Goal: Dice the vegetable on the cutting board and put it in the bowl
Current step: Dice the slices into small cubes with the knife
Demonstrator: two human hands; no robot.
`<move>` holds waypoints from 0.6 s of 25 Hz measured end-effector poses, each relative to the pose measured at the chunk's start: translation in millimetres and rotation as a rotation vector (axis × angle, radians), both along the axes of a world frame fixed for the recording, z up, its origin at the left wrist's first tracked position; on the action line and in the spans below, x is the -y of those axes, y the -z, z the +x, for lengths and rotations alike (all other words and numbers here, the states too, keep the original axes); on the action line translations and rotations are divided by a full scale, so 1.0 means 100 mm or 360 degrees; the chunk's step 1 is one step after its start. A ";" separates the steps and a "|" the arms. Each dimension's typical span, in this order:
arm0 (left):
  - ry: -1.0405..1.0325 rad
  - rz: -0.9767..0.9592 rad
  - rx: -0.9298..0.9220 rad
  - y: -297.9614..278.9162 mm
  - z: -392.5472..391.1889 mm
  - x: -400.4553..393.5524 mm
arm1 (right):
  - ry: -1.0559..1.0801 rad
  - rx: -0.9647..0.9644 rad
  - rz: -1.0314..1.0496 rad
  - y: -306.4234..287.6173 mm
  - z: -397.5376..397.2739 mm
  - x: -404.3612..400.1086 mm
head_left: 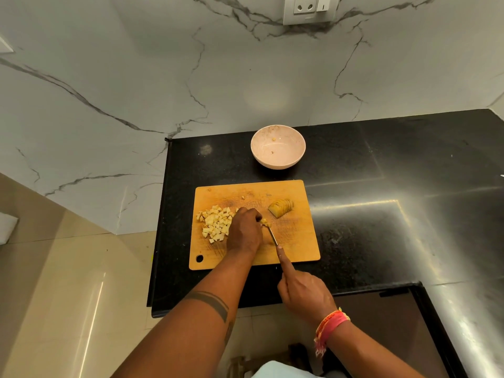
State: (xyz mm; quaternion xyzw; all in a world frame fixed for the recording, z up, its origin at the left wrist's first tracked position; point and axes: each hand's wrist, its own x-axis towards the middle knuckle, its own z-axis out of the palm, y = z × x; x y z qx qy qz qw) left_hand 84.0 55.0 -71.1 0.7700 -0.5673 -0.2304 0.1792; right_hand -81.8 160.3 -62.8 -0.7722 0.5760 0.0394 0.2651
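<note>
A wooden cutting board [297,241] lies on the black counter. A heap of pale diced cubes [215,225] sits on its left part. A sliced potato half [281,208] rests near its upper right. My left hand [244,231] holds a small stack of potato pieces [264,222] at the board's middle. My right hand [302,293] grips a knife [272,236], index finger stretched along its spine, the blade meeting those pieces. A pinkish bowl [277,151] stands beyond the board, holding only a few scraps.
The black counter [381,203] runs off to the right and ends just left of the board, where it drops to a tiled floor [68,282]. A marble wall [163,77] with a socket plate [311,9] rises behind the bowl.
</note>
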 end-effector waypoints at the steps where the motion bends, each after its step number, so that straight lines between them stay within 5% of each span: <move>1: -0.0013 -0.0002 0.0005 -0.01 0.00 0.00 | 0.0007 0.0024 -0.0022 -0.01 0.02 0.04; 15: -0.0088 0.0079 0.0108 -0.01 0.00 0.05 | -0.0052 -0.0018 0.0003 0.02 0.20 0.19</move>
